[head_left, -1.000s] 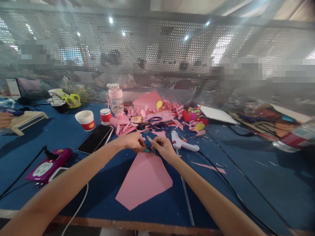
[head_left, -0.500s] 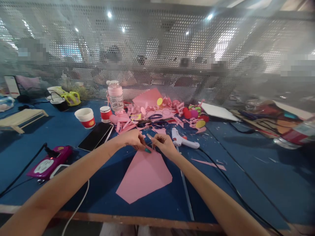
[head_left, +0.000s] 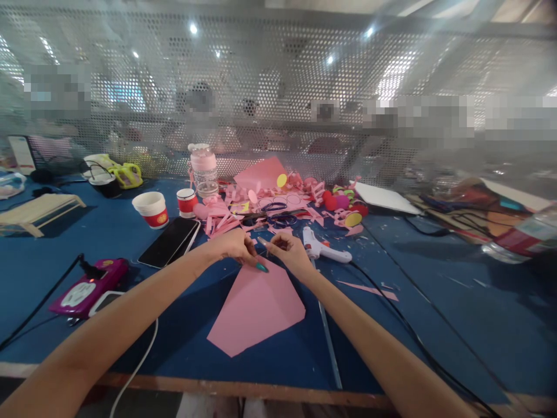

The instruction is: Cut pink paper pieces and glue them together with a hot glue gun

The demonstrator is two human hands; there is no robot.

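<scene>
A pink sheet of paper (head_left: 259,307) with several straight edges slants over the blue table in front of me. My left hand (head_left: 238,247) pinches its top edge, a green-nailed thumb lying on the face of the sheet. Close by, at the sheet's top right, my right hand (head_left: 289,252) has thumb and forefinger brought together. What those fingertips hold, if anything, is too small to make out. A white glue gun (head_left: 324,248) lies just right of my right hand, and a clear glue stick (head_left: 331,348) lies below it, partly behind my forearm.
Pink paper scraps (head_left: 221,215) and dark-handled scissors (head_left: 282,217) are heaped behind my hands. At left are a phone (head_left: 167,244), paper cups (head_left: 150,208) and a purple power strip (head_left: 89,287). A black cord (head_left: 409,322) crosses the table at right. A perforated screen (head_left: 270,87) stands behind.
The lower part of the pink paper has shifted slightly right and up. My right fingertips have risen a little from the sheet's top edge. My left hand keeps its pinch.
</scene>
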